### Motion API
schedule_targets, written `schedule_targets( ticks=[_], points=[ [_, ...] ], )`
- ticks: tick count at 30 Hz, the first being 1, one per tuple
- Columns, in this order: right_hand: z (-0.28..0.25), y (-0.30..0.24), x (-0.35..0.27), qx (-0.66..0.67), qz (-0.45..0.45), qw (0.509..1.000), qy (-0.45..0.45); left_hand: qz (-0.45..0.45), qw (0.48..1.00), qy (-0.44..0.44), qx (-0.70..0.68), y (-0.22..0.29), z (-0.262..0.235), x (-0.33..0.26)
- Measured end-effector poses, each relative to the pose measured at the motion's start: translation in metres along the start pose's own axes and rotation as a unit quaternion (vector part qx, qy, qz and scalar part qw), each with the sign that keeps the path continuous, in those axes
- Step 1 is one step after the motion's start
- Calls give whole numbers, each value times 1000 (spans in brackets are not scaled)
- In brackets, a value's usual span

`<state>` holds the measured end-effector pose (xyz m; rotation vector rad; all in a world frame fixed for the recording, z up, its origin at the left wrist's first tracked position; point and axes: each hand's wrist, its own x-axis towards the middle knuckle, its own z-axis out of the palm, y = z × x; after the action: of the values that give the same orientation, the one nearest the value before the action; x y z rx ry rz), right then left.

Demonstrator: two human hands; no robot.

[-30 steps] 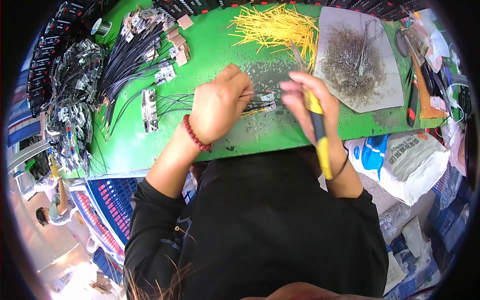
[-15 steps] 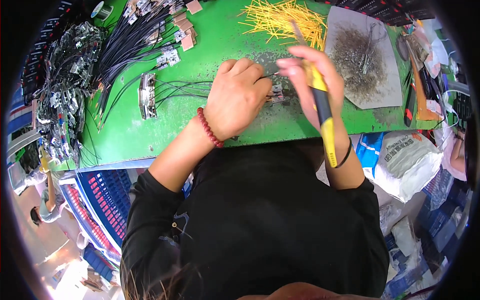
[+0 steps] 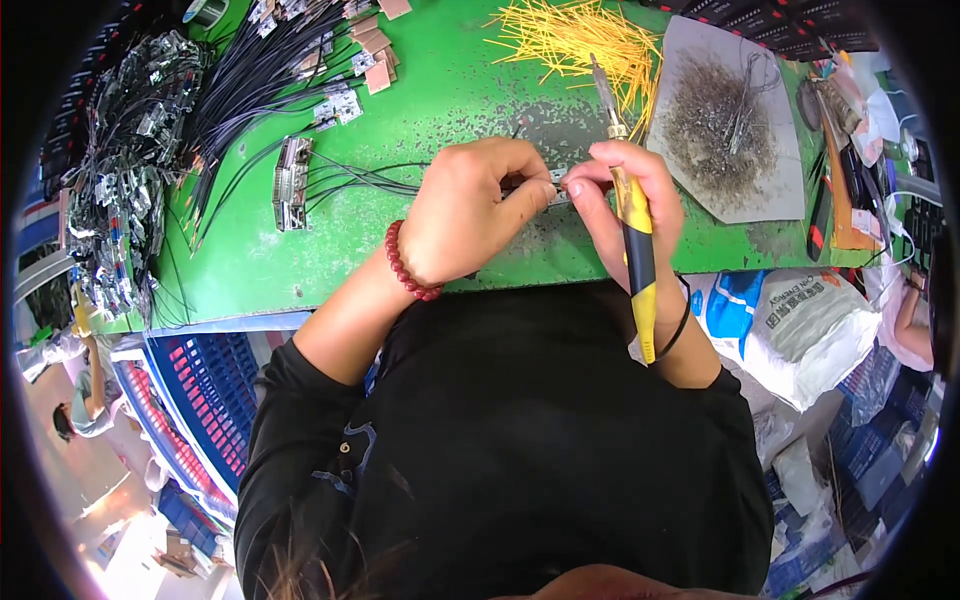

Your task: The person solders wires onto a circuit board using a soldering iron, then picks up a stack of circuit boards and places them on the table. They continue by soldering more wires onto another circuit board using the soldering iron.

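In my right hand [image 3: 645, 195] a yellow-and-black soldering iron [image 3: 641, 265] stands nearly upright, its bare metal tip pointing away from me. The thumb and fingertips of that hand pinch close together beside a small silvery plate [image 3: 560, 182]. My left hand [image 3: 475, 205], with a red bead bracelet on the wrist, curls over thin black cables [image 3: 370, 178], its thumb and forefinger closed near the same plate. Leftward, those cables run to a slotted metal bracket [image 3: 292, 185] on the green table. My fingers hide the cable ends and what lies between the fingertips.
Yellow thin tubes [image 3: 570, 40] lie heaped at the back. A grey sheet with dark residue [image 3: 720, 175] is at the right, near tools [image 3: 840, 170]. Black cables with plates [image 3: 255, 105] and shiny metal parts [image 3: 120, 190] fill the left. A white bag [image 3: 815, 340] stands below the table edge.
My right hand has drawn lower and turned its fingertips toward the left hand, the soldering iron now more upright. My left hand has rolled so that its thumb and forefinger show.
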<state>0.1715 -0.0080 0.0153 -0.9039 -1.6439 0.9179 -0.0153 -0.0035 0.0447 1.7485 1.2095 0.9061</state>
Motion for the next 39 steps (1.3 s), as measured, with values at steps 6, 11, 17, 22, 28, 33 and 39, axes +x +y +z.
schedule_targets(
  ticks=[6,11,17,22,28,33,39],
  points=[
    [1,6,-9,110,11,991,72,4,998,51,38,5,3,-4],
    [1,5,-9,107,-1,993,55,26,997,43,55,6,5,-5],
    [1,-1,-7,128,69,989,29,93,988,56,106,0,12,-11],
    [-7,-5,0,112,92,989,4,139,975,85,154,-3,15,-12],
    [-3,3,3,110,80,991,-12,98,987,98,86,-6,17,-15],
    [-9,-1,14,168,152,971,-71,-42,996,62,-50,-5,16,-17],
    [-12,13,9,79,117,990,-27,-16,997,73,-4,-4,18,-20]
  ],
)
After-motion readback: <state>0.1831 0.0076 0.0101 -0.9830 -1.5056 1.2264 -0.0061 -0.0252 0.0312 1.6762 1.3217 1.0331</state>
